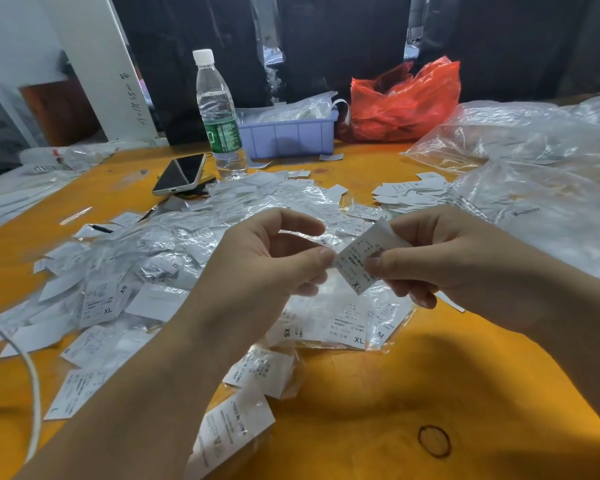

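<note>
A white cable loops over the left edge of the orange table. Beside it spreads a heap of labels, many in clear sleeves, printed XS, XL and M. Behind the heap a phone lies face up, and just to its right a water bottle stands upright.

The left hand hovers above the heap. Its thumb tip meets the left edge of the label with the lower fingers curled beneath, a light pinch, while the forefinger arches above, clear of the paper. The label is held in the air between both hands, well above the table. Its long axis runs steeply from lower left to upper right. The XL end points down toward the person, the far end tips up and away (that corner curls a little), and the printed face looks at the camera.

The right hand pinches the label's right side: thumb on the print, fingers folded behind.

Farther back sits a purple bin. To its right is a red bag, and clear bags are piled at the right edge.
</note>
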`<act>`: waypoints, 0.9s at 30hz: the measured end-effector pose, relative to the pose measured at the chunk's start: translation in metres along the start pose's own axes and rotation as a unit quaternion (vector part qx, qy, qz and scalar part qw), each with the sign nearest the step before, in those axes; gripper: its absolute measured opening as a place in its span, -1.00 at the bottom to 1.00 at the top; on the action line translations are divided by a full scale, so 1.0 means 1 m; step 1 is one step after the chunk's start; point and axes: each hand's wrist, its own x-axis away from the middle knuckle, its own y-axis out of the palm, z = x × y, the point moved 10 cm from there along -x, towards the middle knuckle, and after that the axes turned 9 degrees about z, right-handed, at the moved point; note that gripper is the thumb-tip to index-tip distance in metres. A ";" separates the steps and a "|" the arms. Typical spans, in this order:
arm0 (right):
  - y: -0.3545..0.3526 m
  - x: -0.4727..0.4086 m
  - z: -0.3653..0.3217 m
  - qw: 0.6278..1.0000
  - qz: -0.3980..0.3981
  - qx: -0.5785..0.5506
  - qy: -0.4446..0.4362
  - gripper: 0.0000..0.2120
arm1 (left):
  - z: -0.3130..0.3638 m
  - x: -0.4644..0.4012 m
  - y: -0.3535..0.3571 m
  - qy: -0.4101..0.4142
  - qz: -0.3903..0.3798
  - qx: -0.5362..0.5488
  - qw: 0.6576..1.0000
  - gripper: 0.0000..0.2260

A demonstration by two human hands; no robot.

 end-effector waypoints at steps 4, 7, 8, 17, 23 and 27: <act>-0.001 0.000 -0.002 1.000 0.000 -0.010 0.000 -0.87 | 0.002 0.000 -0.002 0.010 0.006 -0.013 1.000 -0.81; -0.004 -0.001 -0.002 1.000 0.006 -0.016 0.004 -0.87 | 0.004 0.000 -0.002 0.014 0.005 -0.002 1.000 -0.77; -0.003 0.000 -0.003 1.000 0.001 -0.016 0.003 -0.88 | 0.004 0.001 -0.001 0.016 0.002 -0.002 1.000 -0.79; 0.005 0.001 -0.002 1.000 -0.017 -0.016 -0.005 -0.87 | 0.000 0.001 0.006 0.005 -0.029 0.001 1.000 -0.88; 0.008 0.002 0.003 0.999 -0.021 -0.034 0.008 -0.77 | 0.000 0.002 0.008 -0.002 -0.031 0.017 0.999 -0.80; 0.018 0.003 0.006 0.995 -0.046 -0.085 0.028 -0.89 | 0.003 0.003 0.009 0.010 -0.027 0.034 0.999 -0.78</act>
